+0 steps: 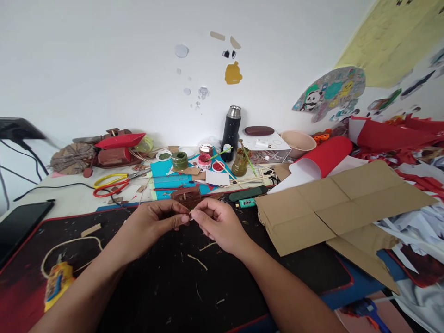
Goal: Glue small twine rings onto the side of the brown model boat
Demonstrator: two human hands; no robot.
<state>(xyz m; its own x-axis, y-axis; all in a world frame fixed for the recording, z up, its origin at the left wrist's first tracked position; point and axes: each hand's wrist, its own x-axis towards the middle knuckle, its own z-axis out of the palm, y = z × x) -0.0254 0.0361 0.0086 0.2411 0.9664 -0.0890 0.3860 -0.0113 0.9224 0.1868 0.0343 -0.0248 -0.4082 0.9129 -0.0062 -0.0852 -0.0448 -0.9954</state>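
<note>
Thin pale sliver, perhaps a wood splinter (190,213), pinched between fingertips over the black mat (180,286), near centre; too small to identify surely. Left hand (157,222) closed on one end, right hand (217,223) gripping the other, thumbs nearly touching. Best kept low over the mat, pressed lightly so as not to snap. Just beyond, small brown model (186,196); farther off, paint pots (204,161) and black flask (231,126); right, flattened cardboard (340,208); left, scissors (111,184).
</note>
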